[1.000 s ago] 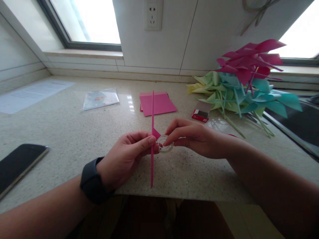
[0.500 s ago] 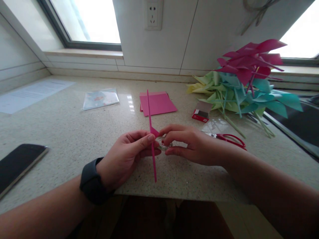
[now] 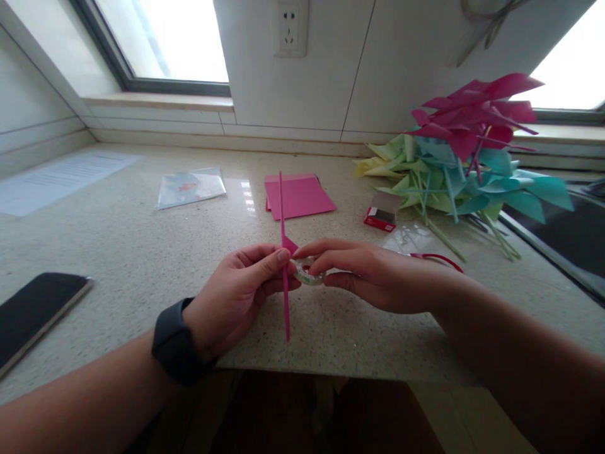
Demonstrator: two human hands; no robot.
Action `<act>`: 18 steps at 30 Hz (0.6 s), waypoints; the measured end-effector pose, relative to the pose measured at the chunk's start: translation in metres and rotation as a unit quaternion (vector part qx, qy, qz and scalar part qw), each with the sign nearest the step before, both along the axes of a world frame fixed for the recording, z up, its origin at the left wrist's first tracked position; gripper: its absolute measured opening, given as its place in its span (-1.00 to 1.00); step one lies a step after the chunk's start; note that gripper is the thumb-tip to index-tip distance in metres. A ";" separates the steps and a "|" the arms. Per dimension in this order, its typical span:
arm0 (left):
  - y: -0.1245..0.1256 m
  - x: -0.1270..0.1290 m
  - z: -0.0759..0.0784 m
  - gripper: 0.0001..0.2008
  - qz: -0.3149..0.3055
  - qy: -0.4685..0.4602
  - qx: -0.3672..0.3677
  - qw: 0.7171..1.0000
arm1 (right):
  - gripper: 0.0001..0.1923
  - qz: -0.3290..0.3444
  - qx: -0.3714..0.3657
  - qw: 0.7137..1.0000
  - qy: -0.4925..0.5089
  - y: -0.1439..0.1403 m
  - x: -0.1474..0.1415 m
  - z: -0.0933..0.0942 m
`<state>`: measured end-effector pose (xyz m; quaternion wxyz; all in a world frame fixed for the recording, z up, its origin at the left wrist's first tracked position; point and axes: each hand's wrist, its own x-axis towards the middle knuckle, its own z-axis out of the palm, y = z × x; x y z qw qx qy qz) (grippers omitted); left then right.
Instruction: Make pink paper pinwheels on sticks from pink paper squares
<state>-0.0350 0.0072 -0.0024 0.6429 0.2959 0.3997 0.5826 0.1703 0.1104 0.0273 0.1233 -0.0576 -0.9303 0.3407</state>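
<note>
Between thumb and fingers, my left hand (image 3: 241, 277) pinches a thin pink stick (image 3: 287, 309) that stands roughly upright in view. A small pink paper corner (image 3: 289, 244) juts from the stick's right side, just above the thumb. My right hand (image 3: 378, 277) has its fingers closed around a clear roll of tape (image 3: 311, 276), right beside the stick. The roll's left edge meets the fingertips of my left hand. Whether a strip of tape runs from the roll to the stick is too small to tell.
Behind the hands lie pink paper squares (image 3: 302, 198) and a small red box (image 3: 380, 217). Paper pinwheels (image 3: 472, 145) are piled at the back right. Red-handled scissors (image 3: 439, 256) lie partly behind my right forearm. A phone (image 3: 38, 309) and a clear packet (image 3: 191, 189) are at left.
My left hand and the pink stick have shifted slightly left. The tape roll shows more now, as my right fingers have flattened over it. My right forearm covers more of the scissors.
</note>
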 end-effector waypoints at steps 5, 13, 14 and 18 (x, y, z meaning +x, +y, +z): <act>0.000 0.000 0.001 -0.85 0.002 0.002 -0.002 1.000 | -0.75 0.007 0.002 1.000 -0.001 0.001 0.002 0.002; -0.002 0.000 -0.002 -0.87 -0.027 0.008 0.002 1.000 | -0.79 -0.061 -0.023 0.998 -0.005 -0.005 -0.007 -0.003; -0.001 0.000 -0.002 -0.87 -0.032 0.008 0.005 0.999 | -0.79 -0.058 -0.030 0.998 -0.006 -0.006 -0.008 -0.003; -0.001 0.000 -0.003 -0.91 -0.041 0.001 0.012 0.999 | -0.82 -0.013 -0.048 0.999 -0.002 -0.006 -0.008 -0.002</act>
